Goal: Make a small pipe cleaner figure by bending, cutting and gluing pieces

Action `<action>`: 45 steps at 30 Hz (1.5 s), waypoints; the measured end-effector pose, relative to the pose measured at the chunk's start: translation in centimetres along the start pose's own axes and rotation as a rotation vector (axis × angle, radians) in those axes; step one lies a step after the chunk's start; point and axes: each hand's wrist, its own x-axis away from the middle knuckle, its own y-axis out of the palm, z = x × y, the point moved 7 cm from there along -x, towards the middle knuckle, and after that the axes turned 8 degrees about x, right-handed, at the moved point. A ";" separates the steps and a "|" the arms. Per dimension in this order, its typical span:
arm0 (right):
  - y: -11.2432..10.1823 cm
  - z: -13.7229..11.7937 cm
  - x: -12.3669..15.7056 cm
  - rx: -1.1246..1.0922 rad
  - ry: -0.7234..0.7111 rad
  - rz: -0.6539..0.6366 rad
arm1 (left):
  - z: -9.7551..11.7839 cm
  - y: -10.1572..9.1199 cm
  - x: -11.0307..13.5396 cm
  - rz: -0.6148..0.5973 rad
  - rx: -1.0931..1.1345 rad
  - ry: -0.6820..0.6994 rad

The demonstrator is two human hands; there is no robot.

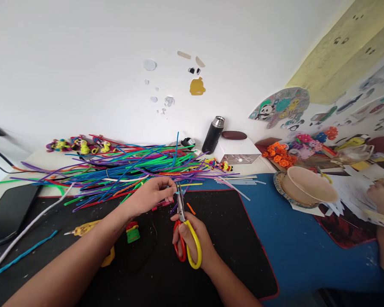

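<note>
Just below the middle of the frame, the left hand (pixel 153 194) is pinching a short stem piece (pixel 176 192) between thumb and fingertips, with the fingers curled closed around it; its colour is too small to tell surely. The right hand (pixel 195 236) is gripping the scissors (pixel 183 217), with fingers threaded through the red and yellow handles. The blades are pointing up the frame and are meeting the stem piece right beside the left fingertips. Both hands are hovering over the black mat (pixel 230 238), which is lying on the blue tabletop (pixel 294 247).

An orange offcut (pixel 191 208) is lying on the mat just right of the blades. A small green and red object (pixel 132 232) is sitting near the left forearm. Above the hands, a wide pile of coloured stems (pixel 131 168) is spreading across the middle left of the frame. A black flask (pixel 213 134) is leaning near the wall, above and right of the pile. At the right edge, another person's hand (pixel 382 196) is resting on papers, near a tan bowl (pixel 310 183).
</note>
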 end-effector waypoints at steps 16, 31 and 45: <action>0.2 -0.2 -0.1 0.061 0.051 0.029 | -0.2 0.2 0.0 0.020 -0.044 -0.021; -0.4 -0.3 0.0 0.078 0.085 0.024 | 1.3 -0.9 0.4 0.026 0.021 0.013; -10.4 -7.6 1.5 1.489 0.164 0.064 | 1.6 -0.8 0.7 -0.022 0.103 0.007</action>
